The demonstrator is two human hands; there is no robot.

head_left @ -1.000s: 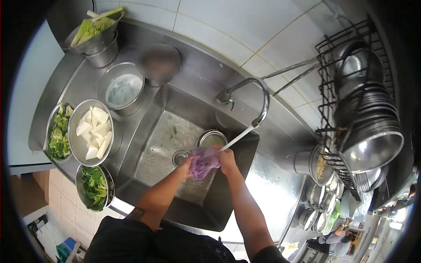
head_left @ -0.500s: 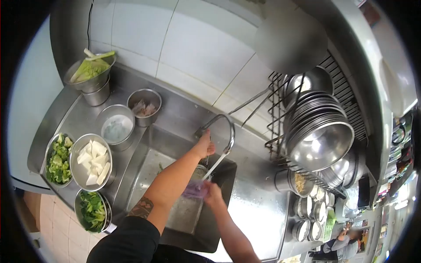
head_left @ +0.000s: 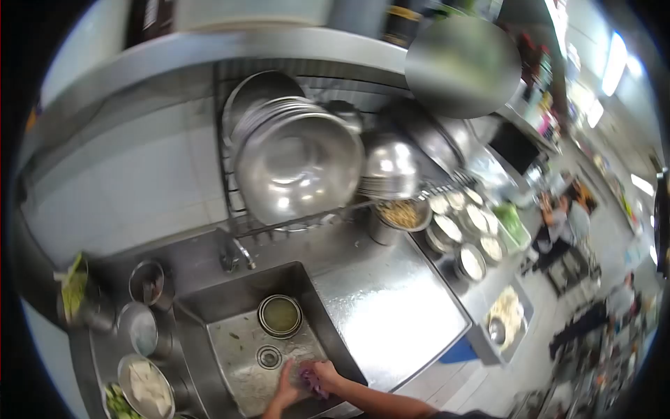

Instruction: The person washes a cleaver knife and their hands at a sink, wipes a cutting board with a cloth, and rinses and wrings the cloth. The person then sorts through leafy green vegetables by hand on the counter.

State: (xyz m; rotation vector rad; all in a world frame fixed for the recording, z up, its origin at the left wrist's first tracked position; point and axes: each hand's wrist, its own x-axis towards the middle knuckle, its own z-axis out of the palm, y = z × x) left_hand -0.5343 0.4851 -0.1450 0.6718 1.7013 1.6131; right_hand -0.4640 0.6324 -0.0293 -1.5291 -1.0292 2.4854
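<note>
My right hand (head_left: 326, 378) grips a crumpled purple cloth (head_left: 312, 380) over the near edge of the sink (head_left: 230, 363); its exact kind is hard to make out. Just left of it is my left hand (head_left: 283, 392), fingers stretched and holding nothing that I can see. Inside the sink, a round metal container (head_left: 281, 315) with cloudy liquid stands beyond the drain (head_left: 269, 357). No stream shows at the faucet (head_left: 241, 255) on the back rim.
Left of the sink are metal bowls with white blocks (head_left: 148, 387), greens (head_left: 120, 403) and leafy stalks (head_left: 73, 288). Stacked steel bowls (head_left: 300, 167) fill the rack behind. To the right are a steel counter (head_left: 391, 314), several filled cups (head_left: 471, 262) and people farther off.
My view has swung to the right. My left hand has left the faucet and come down beside the right one. The water stream is gone, and the purple cloth is now bunched near the front edge.
</note>
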